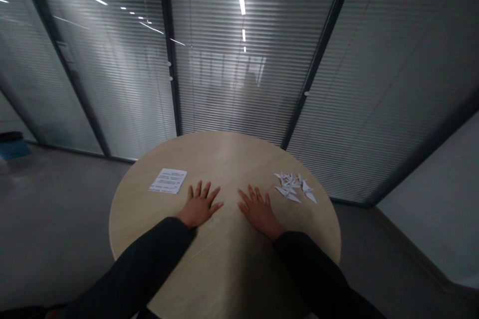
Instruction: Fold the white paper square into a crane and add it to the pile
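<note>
My left hand [199, 204] lies flat on the round wooden table [224, 159], fingers spread, holding nothing. Nearest to it, up and to the left, is a white printed sheet of paper [168, 181] lying on the tabletop, not touched. My right hand [259, 212] also rests palm down with its fingers apart and empty. Just beyond its fingertips, to the right, lies a small heap of several white origami paper cranes [294, 188]. The hands do not touch each other or the cranes.
Glass partition walls with slatted blinds [232, 75] curve around the far side of the table. A grey floor [52, 219] surrounds the table, and a small blue object [14, 149] stands far off at the left.
</note>
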